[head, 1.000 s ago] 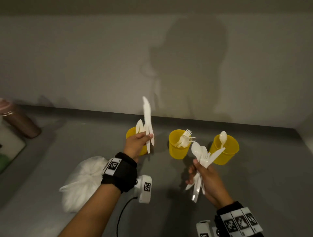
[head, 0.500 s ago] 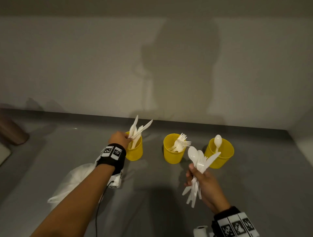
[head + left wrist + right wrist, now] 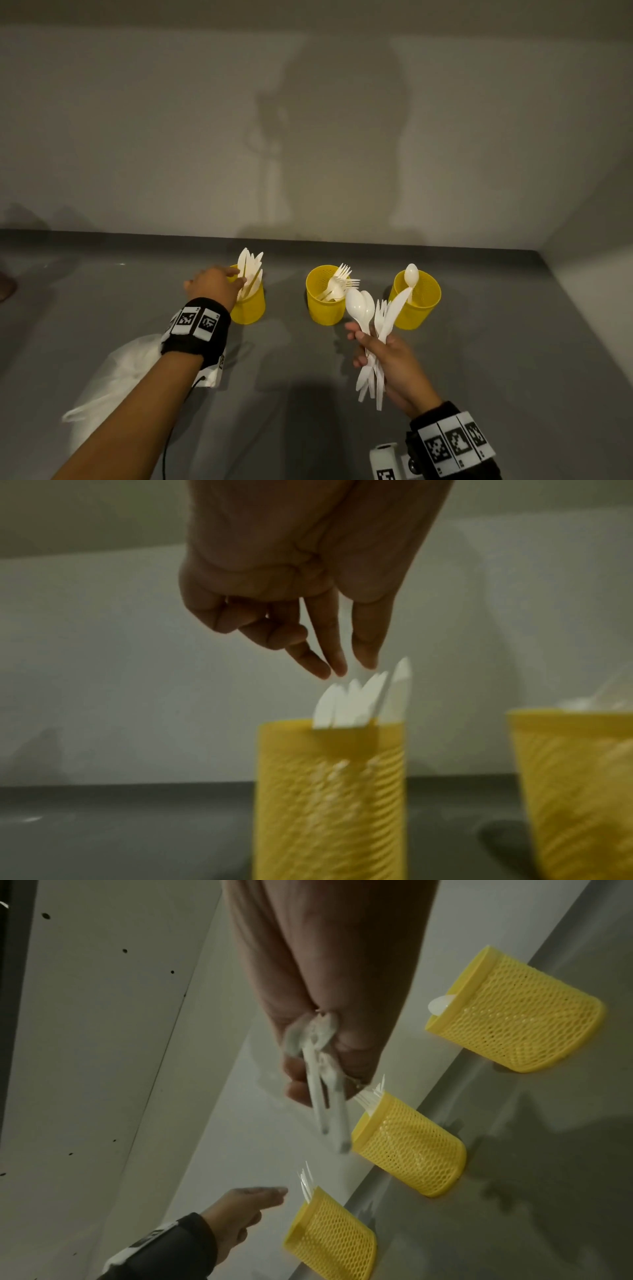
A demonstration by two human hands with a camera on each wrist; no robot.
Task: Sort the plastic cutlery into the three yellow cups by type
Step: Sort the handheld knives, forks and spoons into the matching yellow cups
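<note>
White plastic knives [image 3: 251, 274] stood upright in the left yellow mesh cup [image 3: 250, 308], the released left hand [image 3: 214, 284] just beside them, while the right hand [image 3: 394, 363] clutched the mixed white cutlery bundle [image 3: 371, 329].

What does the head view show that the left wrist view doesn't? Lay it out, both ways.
Only the head view: the right hand gripping a mixed bundle of cutlery, the forks in the middle cup, the right cup with one spoon, and a white plastic bag.

Only the left wrist view: the left hand's fingertips just above the knife tips, gripping nothing.

Both: the left hand, the left cup with its knives, and the grey counter.
</note>
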